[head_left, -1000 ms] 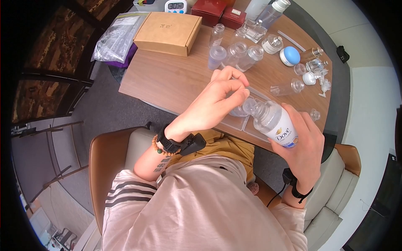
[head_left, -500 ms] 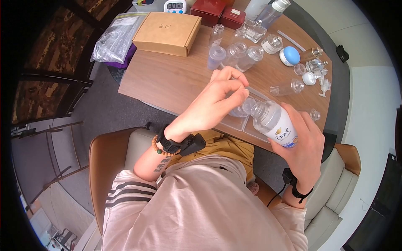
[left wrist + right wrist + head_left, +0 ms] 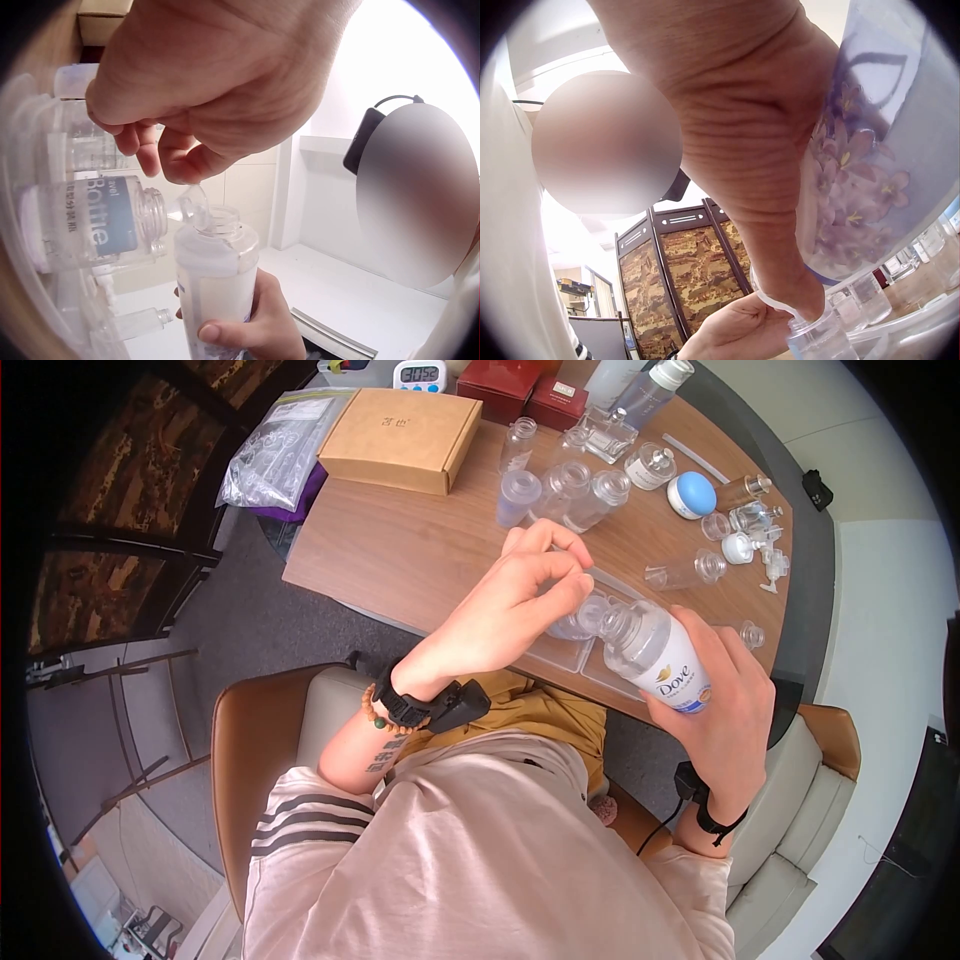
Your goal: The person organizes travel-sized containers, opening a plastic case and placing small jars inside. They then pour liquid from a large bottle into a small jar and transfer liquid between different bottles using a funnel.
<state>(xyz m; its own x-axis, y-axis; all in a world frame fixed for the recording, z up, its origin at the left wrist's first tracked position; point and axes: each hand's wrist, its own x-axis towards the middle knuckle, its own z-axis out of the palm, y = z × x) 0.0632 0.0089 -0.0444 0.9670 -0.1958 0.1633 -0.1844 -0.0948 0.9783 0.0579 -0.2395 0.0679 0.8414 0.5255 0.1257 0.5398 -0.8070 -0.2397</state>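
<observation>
My right hand (image 3: pixel 725 705) grips a clear Dove bottle (image 3: pixel 672 668) with a white label, tilted so its uncapped mouth faces left. Purple flowers on the Dove bottle (image 3: pixel 862 187) fill much of the right wrist view. My left hand (image 3: pixel 515 600) pinches the rim of a small clear funnel (image 3: pixel 193 204) between thumb and finger. The narrow end of that funnel points into the mouth of a clear travel bottle (image 3: pixel 112 225) with a blue label, while its wide end sits right at the Dove bottle's mouth. In the head view the left hand partly hides the travel bottle.
Several clear bottles (image 3: pixel 595 500) stand behind my hands on the wooden table (image 3: pixel 400 550). A blue-lidded jar (image 3: pixel 691 494), a lying clear bottle (image 3: pixel 690 568) and pump heads (image 3: pixel 775 565) are at the right. At the back left are a cardboard box (image 3: pixel 400 445) and a plastic bag (image 3: pixel 280 455).
</observation>
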